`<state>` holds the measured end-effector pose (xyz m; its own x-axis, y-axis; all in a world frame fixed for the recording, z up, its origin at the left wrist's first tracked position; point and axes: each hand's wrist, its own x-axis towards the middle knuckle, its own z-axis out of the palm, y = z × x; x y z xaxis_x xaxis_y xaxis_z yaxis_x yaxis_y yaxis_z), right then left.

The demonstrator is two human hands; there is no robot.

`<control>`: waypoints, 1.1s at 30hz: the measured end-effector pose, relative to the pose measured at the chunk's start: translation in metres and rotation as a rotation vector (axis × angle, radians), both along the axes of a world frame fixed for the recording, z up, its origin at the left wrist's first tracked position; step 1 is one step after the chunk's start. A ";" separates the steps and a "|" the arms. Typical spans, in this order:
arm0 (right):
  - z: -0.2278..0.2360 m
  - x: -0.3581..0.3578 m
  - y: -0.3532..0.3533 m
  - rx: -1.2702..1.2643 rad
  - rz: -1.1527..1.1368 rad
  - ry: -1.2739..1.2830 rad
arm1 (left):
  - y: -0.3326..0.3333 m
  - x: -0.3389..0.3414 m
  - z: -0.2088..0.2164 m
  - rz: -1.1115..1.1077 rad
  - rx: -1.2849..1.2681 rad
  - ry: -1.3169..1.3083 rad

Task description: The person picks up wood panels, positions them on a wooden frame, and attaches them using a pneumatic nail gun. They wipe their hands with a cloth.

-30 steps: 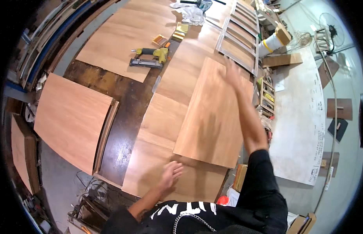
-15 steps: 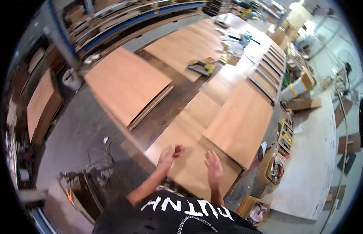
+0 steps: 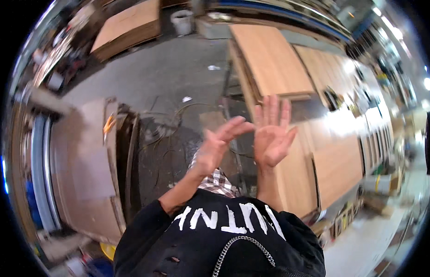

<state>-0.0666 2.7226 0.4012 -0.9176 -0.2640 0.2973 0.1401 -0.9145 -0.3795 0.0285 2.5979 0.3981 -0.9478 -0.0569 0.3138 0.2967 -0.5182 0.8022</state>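
Note:
Both of my hands are raised in front of my chest with nothing in them. My left hand (image 3: 220, 145) is blurred by motion, its fingers stretched toward the right. Beside it my right hand (image 3: 273, 134) is held up with the palm showing and the fingers spread. The hands are close together but seem apart. Past my right hand lies a light wooden panel (image 3: 289, 184) on the long worktable. A second panel (image 3: 339, 166) lies on top of it, farther right. Beyond my fingertips a stack of panels (image 3: 272, 60) sits at the table's far-left side.
At the left stands a low stack of large boards (image 3: 81, 161) with an orange item (image 3: 109, 123) on its edge. Cables (image 3: 178, 115) lie on the grey floor. A white bucket (image 3: 182, 23) and another panel stack (image 3: 129, 25) stand farther back. A stapler-like tool (image 3: 334, 98) rests on the table.
My view has swung left, so the worktable now sits to the right and more floor shows. My hands have risen from over the near panel, and the right one now shows its spread palm.

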 end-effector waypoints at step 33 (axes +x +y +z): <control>-0.274 0.220 -0.593 1.245 1.546 1.125 | -0.313 0.359 -0.245 2.276 0.926 -0.836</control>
<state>0.1537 2.1298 0.1269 0.4580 -0.7716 -0.4415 -0.3332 0.3114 -0.8899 0.3871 2.2853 0.1534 0.7536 -0.4150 -0.5098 0.4940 -0.1540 0.8557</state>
